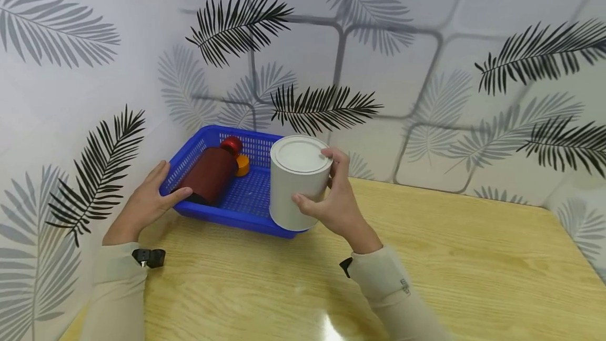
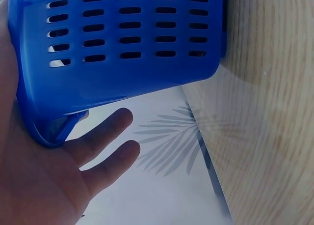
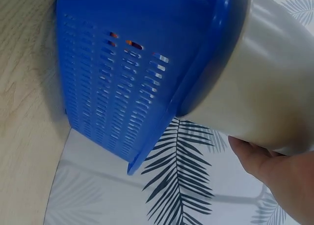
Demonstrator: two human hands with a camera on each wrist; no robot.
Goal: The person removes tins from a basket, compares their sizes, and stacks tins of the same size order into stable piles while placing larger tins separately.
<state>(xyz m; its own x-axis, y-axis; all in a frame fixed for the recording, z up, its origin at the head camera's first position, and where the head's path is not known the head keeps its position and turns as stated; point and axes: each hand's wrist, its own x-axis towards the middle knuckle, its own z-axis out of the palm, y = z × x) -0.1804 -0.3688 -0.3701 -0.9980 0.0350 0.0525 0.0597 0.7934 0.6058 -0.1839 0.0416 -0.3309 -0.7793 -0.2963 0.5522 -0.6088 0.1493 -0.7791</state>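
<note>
White canister (image 1: 291, 196) is gripped by the right hand (image 1: 340, 201) at the right end of the blue basket (image 1: 236, 220), whose left rim is straddled by the left hand (image 1: 149, 199), fingers extended.

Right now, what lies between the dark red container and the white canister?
In the head view, a small orange object and bare floor of the blue basket lie between the dark red container and the white canister.
</note>
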